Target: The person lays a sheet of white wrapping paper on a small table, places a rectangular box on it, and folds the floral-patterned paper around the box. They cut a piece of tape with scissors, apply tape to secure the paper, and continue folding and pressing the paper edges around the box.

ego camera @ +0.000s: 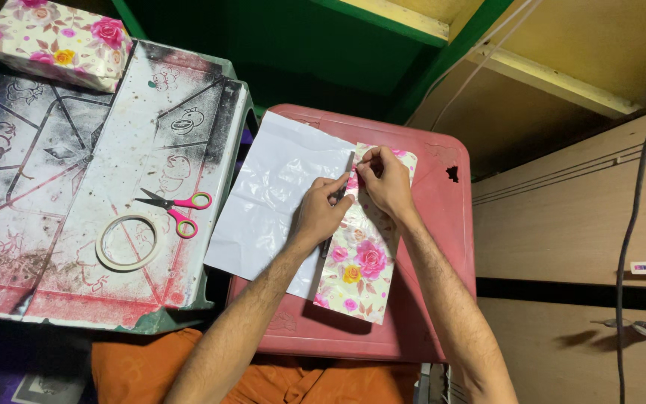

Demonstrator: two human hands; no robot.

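Orange cloth point(151, 366) at the near edge, then a red plastic stool point(443, 247) bearing white paper point(271, 194) and a floral-wrapped box point(360, 262). Left hand point(323, 213) presses the box's left edge; right hand point(384, 179) pinches wrapping at its far end. Left: patterned stool point(61, 150), second wrapped box point(57, 41), tape roll point(127, 242), pink scissors point(176, 206).

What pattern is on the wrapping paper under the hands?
Pink and yellow roses on cream wrapping paper, white on its underside; the head view shows it.
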